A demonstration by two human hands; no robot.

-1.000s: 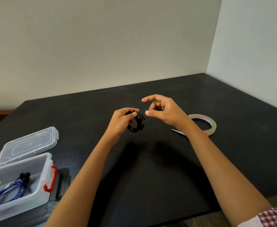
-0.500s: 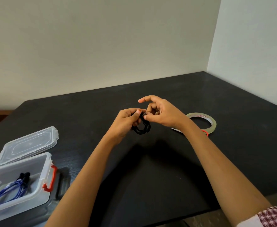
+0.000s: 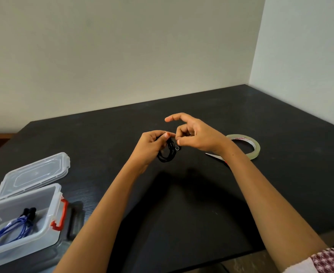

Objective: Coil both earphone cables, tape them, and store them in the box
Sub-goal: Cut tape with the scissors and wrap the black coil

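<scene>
A coiled black earphone cable (image 3: 165, 157) hangs over the middle of the black table (image 3: 201, 203). My left hand (image 3: 150, 144) grips the coil's top from the left. My right hand (image 3: 199, 136) meets it from the right, its thumb and curled fingers pinching at the coil's top while the index finger sticks out. Whether a strip of tape lies between those fingers cannot be told. A clear plastic box (image 3: 51, 196) with red latches stands at the near left, with a coiled blue earphone cable (image 3: 14, 229) inside.
The box's clear lid (image 3: 34, 174) lies just behind the box. A roll of clear tape (image 3: 256, 148) lies flat to the right of my right wrist. A pair of scissors (image 3: 214, 155) shows partly under that wrist. Walls close the table's far and right sides.
My right hand came in to the coil, touched it, and now pinches at its top beside my left thumb. The coil turned slightly in my left hand.
</scene>
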